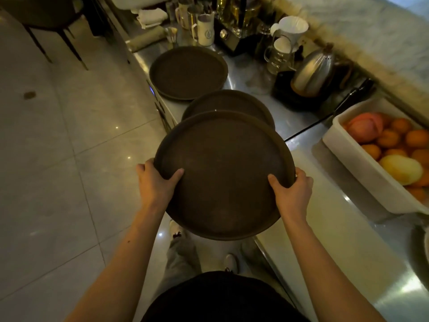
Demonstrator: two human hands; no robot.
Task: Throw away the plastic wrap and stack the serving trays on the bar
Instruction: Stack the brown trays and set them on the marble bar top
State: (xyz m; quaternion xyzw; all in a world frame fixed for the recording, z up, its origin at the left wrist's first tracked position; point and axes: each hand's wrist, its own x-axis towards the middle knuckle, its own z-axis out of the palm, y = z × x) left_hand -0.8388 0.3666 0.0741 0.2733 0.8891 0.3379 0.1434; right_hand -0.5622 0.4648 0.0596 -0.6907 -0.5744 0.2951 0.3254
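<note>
Person holds one round serving tray (224, 173) in both hands, lifted above the near edge of the steel counter (329, 231) and partly out over the tiled floor (58, 147). Tray is dark brown, matte, flat inside with a low raised rim, tilted toward the camera. Faint scuffs on the surface; a second rim edge shows along its right side, cannot tell if that is another tray underneath.

Left hand (155, 180) has a closed grip on the tray's left rim, thumb on top, fingers wrapped under. Right hand (293, 189) has a closed grip on the right rim, same way: thumb on top, fingers behind the edge.

Second tray (228, 103) lies flat on the counter just beyond the held one, partly hidden by it. Same dark round look. Third tray (188, 72) lies farther along the counter, close to the second, its left edge hanging over the counter edge; it looks like two rims stacked, not certain.

White bin (352, 156) with oranges and other fruit sits on the counter at right. Metal kettle (313, 70), white pitchers (290, 31) and bottles crowd the far end. Dim, yellowish light.
</note>
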